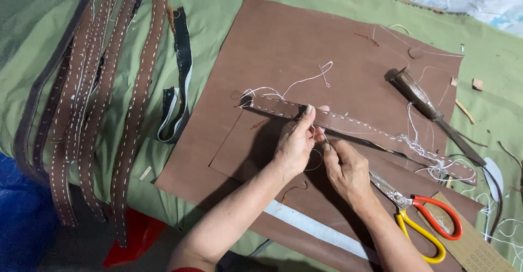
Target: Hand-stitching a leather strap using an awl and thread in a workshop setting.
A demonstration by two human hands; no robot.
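Note:
My left hand (pixel 294 144) pinches a long brown leather strap (pixel 359 126) stitched with white thread, thumb on top near its middle. My right hand (pixel 344 166) sits just beside it, fingertips closed on a thin needle or thread at the strap's near edge; which one is too small to tell. Loose white thread (pixel 305 81) trails from the strap's left end, and a tangle of it (pixel 422 149) lies on the right part. The strap rests on a large brown leather sheet (pixel 305 43).
Several finished stitched straps (pixel 109 98) lie in a row at the left on green cloth (pixel 218 5). A wooden-handled tool (pixel 422 100) lies at right. Red-and-yellow scissors (pixel 419 215) and a punched card strip (pixel 474 245) sit at the lower right.

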